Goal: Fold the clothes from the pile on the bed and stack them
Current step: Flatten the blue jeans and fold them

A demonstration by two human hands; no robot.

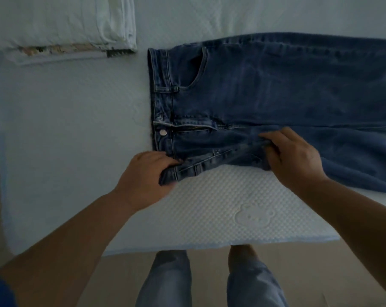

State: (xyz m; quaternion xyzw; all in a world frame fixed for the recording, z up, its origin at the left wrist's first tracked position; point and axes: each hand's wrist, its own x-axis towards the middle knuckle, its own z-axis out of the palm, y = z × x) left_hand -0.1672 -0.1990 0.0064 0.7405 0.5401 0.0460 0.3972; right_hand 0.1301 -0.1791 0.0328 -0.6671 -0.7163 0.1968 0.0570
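At the near edge of the bed (209,218), jeans (276,91) lie front up, waistband to the left and legs running off to the right. The left hand (143,173) grips the near waistband corner, fingers curled round the denim; the right hand (294,156) pinches a bunch of cloth at the crotch seam. Both forearms reach in low from below. The risk: a lift from these two bunched grips could drag the near leg askew and crease the fold. A folded white stack (63,23) sits well apart, at the far left.
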